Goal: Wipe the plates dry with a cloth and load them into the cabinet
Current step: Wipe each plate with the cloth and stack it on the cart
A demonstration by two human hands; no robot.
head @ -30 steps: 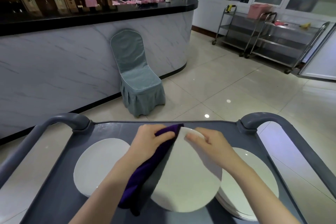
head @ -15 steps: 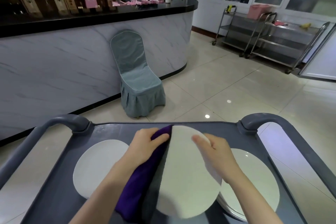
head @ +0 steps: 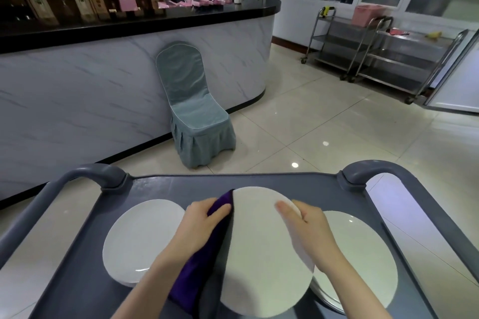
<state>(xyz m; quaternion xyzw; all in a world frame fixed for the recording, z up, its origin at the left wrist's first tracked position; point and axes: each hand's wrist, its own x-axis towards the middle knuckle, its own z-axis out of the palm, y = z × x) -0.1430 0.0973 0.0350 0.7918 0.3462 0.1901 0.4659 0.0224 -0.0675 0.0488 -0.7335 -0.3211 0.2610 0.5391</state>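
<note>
the held plate (head: 261,254) stands tilted over the cart (head: 233,179), between both hands. the left hand (head: 199,223) clamps the one purple cloth (head: 197,274) against its left edge, and the right hand (head: 311,230) pinches its right rim. wiping likely runs rightward across the face. a left plate (head: 140,238) lies flat. the right stack (head: 363,254) can't be counted.

Body in view: two arms, nothing else of you. Your left grip (head: 201,225) and right grip (head: 308,230) are bare. Your left forearm (head: 155,280) and right forearm (head: 355,290) are bare along all the length the head camera shows. Fingers are slim; nails are too blurred to describe. Clothing above the forearms falls outside the frame.
</note>
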